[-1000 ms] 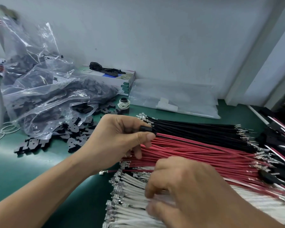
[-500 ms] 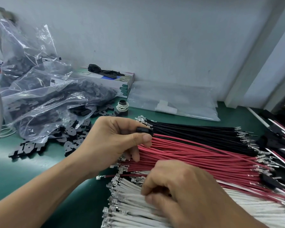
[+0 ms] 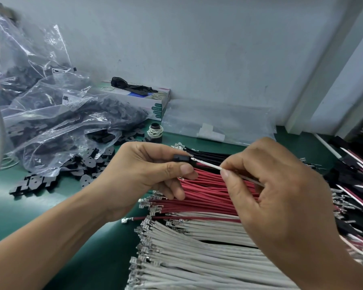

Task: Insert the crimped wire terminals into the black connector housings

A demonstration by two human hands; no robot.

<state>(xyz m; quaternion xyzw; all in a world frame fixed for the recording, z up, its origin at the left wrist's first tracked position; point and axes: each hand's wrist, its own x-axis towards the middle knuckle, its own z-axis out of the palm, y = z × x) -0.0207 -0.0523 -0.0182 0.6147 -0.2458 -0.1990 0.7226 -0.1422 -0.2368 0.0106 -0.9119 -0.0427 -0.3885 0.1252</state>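
Note:
My left hand [image 3: 147, 170] pinches a small black connector housing [image 3: 181, 159] between thumb and forefinger, held above the wire bundles. My right hand [image 3: 266, 185] pinches a white wire [image 3: 208, 164] between thumb and forefinger; the wire's metal terminal tip sits right at the housing's open end. Under both hands lie rows of crimped wires: black wires [image 3: 210, 154] at the back, red wires [image 3: 208, 197] in the middle, white wires [image 3: 197, 254] nearest me.
Clear plastic bags of black housings [image 3: 57, 122] are piled at the left, with loose housings [image 3: 36, 183] spilled on the green mat [image 3: 40, 216]. A box [image 3: 153, 99], a small spool [image 3: 155, 130] and a flat clear bag [image 3: 218, 122] sit by the wall. Finished wire assemblies [image 3: 356, 174] lie at right.
My right hand rose from the white wire pile with one white wire and brought its terminal up to the housing in my left hand, which stayed almost in place.

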